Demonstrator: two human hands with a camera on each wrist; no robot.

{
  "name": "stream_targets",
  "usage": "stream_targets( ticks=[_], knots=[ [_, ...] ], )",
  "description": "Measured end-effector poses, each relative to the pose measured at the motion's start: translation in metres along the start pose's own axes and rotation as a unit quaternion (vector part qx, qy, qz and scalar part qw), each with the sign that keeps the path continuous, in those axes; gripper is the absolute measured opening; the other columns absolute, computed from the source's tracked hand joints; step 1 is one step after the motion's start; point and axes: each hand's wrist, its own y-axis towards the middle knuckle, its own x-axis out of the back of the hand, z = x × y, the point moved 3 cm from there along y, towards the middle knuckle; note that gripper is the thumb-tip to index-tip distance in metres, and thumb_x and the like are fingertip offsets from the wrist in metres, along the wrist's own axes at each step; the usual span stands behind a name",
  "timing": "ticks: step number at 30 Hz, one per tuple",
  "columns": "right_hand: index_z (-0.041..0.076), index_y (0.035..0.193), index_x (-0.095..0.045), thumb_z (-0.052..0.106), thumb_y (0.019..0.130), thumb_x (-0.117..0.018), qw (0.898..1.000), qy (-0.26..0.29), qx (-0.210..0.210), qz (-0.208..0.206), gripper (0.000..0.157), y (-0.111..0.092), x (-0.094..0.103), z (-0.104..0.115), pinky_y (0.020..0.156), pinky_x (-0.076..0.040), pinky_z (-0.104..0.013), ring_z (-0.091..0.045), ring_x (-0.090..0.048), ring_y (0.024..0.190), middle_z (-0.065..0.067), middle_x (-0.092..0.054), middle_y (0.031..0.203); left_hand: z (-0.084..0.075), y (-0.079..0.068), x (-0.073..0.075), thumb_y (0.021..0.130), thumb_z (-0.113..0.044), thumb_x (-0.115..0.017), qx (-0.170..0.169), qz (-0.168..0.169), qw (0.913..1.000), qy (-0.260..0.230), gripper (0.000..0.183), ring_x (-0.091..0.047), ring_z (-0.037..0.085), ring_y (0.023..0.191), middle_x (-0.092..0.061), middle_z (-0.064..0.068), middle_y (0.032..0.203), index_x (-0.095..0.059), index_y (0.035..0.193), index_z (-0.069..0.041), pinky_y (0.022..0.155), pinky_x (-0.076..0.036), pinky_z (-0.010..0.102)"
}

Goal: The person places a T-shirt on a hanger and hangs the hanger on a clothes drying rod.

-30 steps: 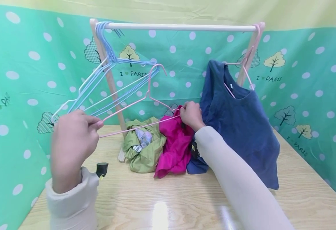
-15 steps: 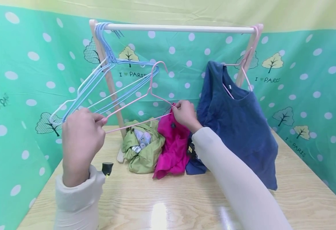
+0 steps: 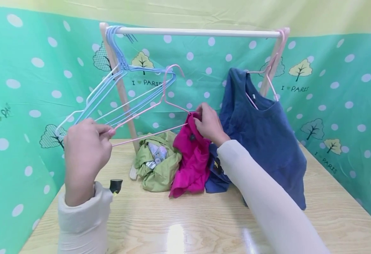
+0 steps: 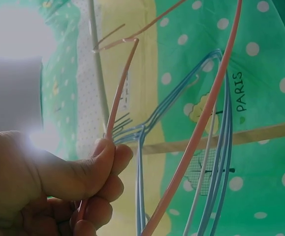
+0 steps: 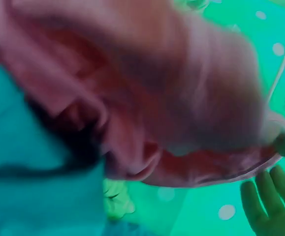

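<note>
My left hand (image 3: 87,155) pinches one end of a pink wire hanger (image 3: 164,96), tilted with its hook up. In the left wrist view, thumb and fingers of the left hand (image 4: 73,172) close round the pink wire. At the hanger's other end, my right hand (image 3: 210,123) holds the upper edge of a magenta garment (image 3: 192,169), whose lower part lies on the table. That hanger end reaches into the garment's opening. In the right wrist view, blurred cloth of the garment (image 5: 221,88) fills much of the picture, its edge at the thumb of the right hand (image 5: 272,204).
A small rack with a white rail (image 3: 198,32) stands behind. Several blue and white hangers (image 3: 121,67) hang at its left; a navy sleeveless top (image 3: 264,141) hangs at its right on a pink hanger. A crumpled green garment (image 3: 158,165) and a blue cloth (image 3: 217,183) lie on the table.
The magenta garment's upper edge has been drawn up and left, round the hanger's right end. My right hand has shifted slightly left and up; the left hand moved a little right, then slightly back.
</note>
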Motion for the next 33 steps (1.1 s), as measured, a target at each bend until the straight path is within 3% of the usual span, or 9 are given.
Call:
stream_targets(
  ticks=[6, 12, 17, 23, 27, 30, 33],
  knots=[
    [0.007, 0.131, -0.067, 0.014, 0.1, -0.068, 0.998, -0.058, 0.034, 0.0, 0.032, -0.002, 0.002, -0.019, 0.108, -0.047, -0.043, -0.03, -0.059, 0.124, -0.013, -0.065, 0.13, -0.001, -0.001, 0.001, 0.092, -0.003, -0.069, -0.005, 0.0, 0.9999, -0.009, 0.014, -0.062, 0.043, 0.079, -0.07, 0.019, 0.087, -0.081, 0.099, 0.001, 0.073, -0.042, 0.057],
    [0.006, 0.12, -0.067, 0.012, 0.098, -0.07, 0.995, -0.076, 0.067, 0.011, 0.023, -0.004, 0.002, -0.022, 0.096, -0.055, -0.041, -0.027, -0.064, 0.107, -0.011, -0.068, 0.116, -0.002, -0.002, 0.002, 0.091, -0.002, -0.069, -0.012, -0.007, 0.9999, -0.006, 0.014, -0.061, 0.041, 0.074, -0.069, 0.018, 0.083, -0.081, 0.098, 0.0, 0.066, -0.04, 0.051],
    [0.004, 0.112, -0.068, 0.006, 0.101, -0.064, 0.99, -0.102, 0.093, 0.003, 0.012, -0.004, 0.005, -0.02, 0.087, -0.058, -0.039, -0.026, -0.067, 0.097, -0.012, -0.07, 0.106, -0.001, -0.001, 0.003, 0.09, -0.001, -0.069, -0.019, -0.02, 0.9995, -0.016, 0.013, -0.062, 0.04, 0.073, -0.069, 0.018, 0.083, -0.081, 0.095, 0.001, 0.063, -0.036, 0.045],
    [0.003, 0.118, -0.068, 0.003, 0.102, -0.061, 0.986, -0.12, 0.11, 0.032, 0.018, -0.003, 0.01, -0.018, 0.091, -0.058, -0.041, -0.028, -0.067, 0.097, -0.014, -0.071, 0.108, 0.001, 0.0, 0.003, 0.09, 0.002, -0.069, -0.026, -0.032, 0.9986, -0.032, 0.012, -0.061, 0.039, 0.07, -0.067, 0.02, 0.081, -0.08, 0.094, 0.003, 0.06, -0.034, 0.04],
    [0.002, 0.121, -0.069, -0.001, 0.099, -0.063, 0.98, -0.128, 0.148, 0.042, 0.023, -0.002, 0.012, -0.012, 0.095, -0.057, -0.041, -0.029, -0.068, 0.1, -0.014, -0.072, 0.111, 0.001, 0.0, 0.003, 0.089, 0.003, -0.069, -0.034, -0.039, 0.9978, -0.041, 0.012, -0.06, 0.037, 0.067, -0.066, 0.02, 0.079, -0.081, 0.093, 0.004, 0.058, -0.035, 0.037],
    [0.004, 0.118, -0.071, -0.002, 0.1, -0.06, 0.974, -0.129, 0.182, 0.041, 0.022, -0.001, 0.013, -0.003, 0.091, -0.058, -0.039, -0.027, -0.069, 0.095, -0.012, -0.073, 0.105, -0.001, 0.001, 0.001, 0.089, 0.003, -0.07, -0.036, -0.031, 0.9979, -0.044, 0.011, -0.06, 0.038, 0.068, -0.066, 0.021, 0.08, -0.08, 0.093, 0.005, 0.059, -0.038, 0.037],
    [0.004, 0.117, -0.07, 0.001, 0.103, -0.056, 0.975, -0.107, 0.188, 0.046, 0.02, 0.001, 0.014, 0.007, 0.085, -0.059, -0.038, -0.025, -0.069, 0.088, -0.011, -0.073, 0.1, -0.003, 0.002, -0.002, 0.09, 0.003, -0.069, -0.027, -0.021, 0.9982, -0.049, 0.012, -0.061, 0.037, 0.071, -0.067, 0.021, 0.082, -0.08, 0.095, 0.005, 0.06, -0.04, 0.038]
  ],
)
